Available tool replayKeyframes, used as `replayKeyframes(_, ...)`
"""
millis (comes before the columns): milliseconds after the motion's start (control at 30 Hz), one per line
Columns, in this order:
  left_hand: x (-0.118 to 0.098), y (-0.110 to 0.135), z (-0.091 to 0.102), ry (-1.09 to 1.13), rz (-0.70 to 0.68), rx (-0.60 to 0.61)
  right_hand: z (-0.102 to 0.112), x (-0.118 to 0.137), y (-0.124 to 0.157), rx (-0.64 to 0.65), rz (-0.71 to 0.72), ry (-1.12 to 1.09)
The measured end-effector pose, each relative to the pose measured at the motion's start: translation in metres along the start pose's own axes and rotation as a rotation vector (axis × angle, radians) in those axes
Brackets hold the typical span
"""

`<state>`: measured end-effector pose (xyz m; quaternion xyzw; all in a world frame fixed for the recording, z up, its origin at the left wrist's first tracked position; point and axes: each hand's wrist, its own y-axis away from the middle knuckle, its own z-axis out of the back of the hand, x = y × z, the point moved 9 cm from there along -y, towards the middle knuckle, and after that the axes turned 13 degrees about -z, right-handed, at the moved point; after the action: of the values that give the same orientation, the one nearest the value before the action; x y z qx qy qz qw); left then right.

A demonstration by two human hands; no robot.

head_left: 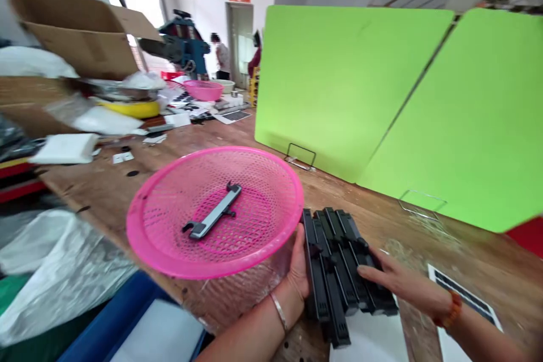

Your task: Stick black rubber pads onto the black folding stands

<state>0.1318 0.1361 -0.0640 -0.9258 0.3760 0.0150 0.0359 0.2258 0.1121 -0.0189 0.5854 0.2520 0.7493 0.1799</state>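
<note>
A side-by-side bundle of several long black plastic bars (339,271) is held between my two hands. My left hand (299,271) presses on the bundle's left side, its fingers partly hidden behind the bars. From the right, my right hand (392,277) grips the bundle, with the thumb lying over the top. Left of the bundle stands a pink mesh basket (153,254), its rim close to my left hand. Inside it lies a single grey-and-black bar (217,212) with hooked ends. Below the bundle, a white sheet (373,339) lies on the table.
Green boards (356,90) stand along the table's far right side on wire feet (300,157). A sheet with black strips (464,300) lies at right. Cardboard boxes (80,39), plastic bags and a blue bin (114,317) crowd the left. Two people stand in the background.
</note>
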Motion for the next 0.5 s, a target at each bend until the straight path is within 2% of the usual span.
replayKeyframes(67,-0.006,-0.004,0.009,-0.001,-0.069,-0.021,-0.005,-0.006,-0.005,0.009,-0.104,-0.093)
replayKeyframes(133,-0.013,-0.007,0.021,0.001,-0.157,-0.067,-0.001,-0.019,-0.015,-0.050,-0.224,-0.193)
replayKeyframes(200,-0.017,-0.009,0.033,0.008,-0.204,-0.118,0.016,-0.025,-0.027,-0.166,-0.265,-0.213)
replayKeyframes(267,-0.016,-0.010,0.044,0.014,-0.207,-0.166,0.044,-0.013,-0.037,-0.335,-0.204,-0.169)
replayKeyframes(333,-0.015,-0.011,0.051,0.020,-0.213,-0.202,0.068,0.021,-0.037,-0.515,-0.086,-0.104)
replayKeyframes(367,-0.015,-0.012,0.054,0.027,-0.224,-0.210,0.072,0.044,-0.033,-0.583,-0.022,-0.071)
replayKeyframes(400,-0.015,-0.013,0.055,0.037,-0.237,-0.213,0.067,0.069,-0.030,-0.597,0.029,-0.028)
replayKeyframes(433,-0.016,-0.014,0.056,0.050,-0.248,-0.211,0.054,0.096,-0.027,-0.595,0.086,0.032)
replayKeyframes(500,-0.015,-0.017,0.055,0.081,-0.255,-0.196,0.005,0.148,-0.023,-0.502,0.223,0.172)
